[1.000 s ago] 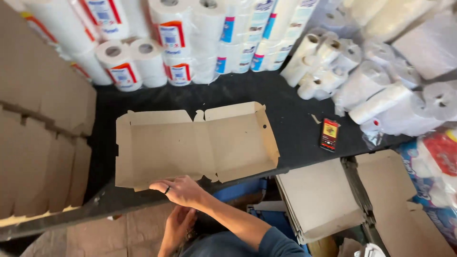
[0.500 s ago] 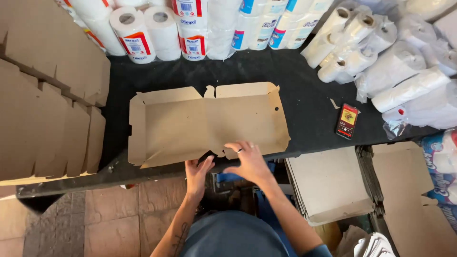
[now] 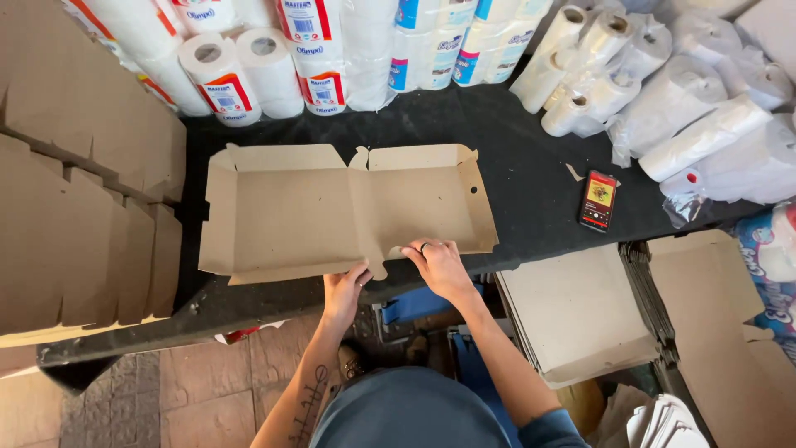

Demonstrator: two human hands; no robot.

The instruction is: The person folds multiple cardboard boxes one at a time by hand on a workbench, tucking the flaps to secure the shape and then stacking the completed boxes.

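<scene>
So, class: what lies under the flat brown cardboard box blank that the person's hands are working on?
The cardboard blank rests on a black table. Both hands, left hand and right hand, grip its near edge. Anything beneath the blank is covered.

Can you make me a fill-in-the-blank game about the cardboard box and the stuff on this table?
1. Both hands, the left hand and the right hand, touch the near edge of the flat cardboard ____.
2. The box blank lies on a table whose top is coloured ____.
3. The small thing with a lit screen to the right of the cardboard is a ____.
4. Along the far side of the table stand packs of white paper ____.

Missing words: box; black; phone; rolls
</scene>
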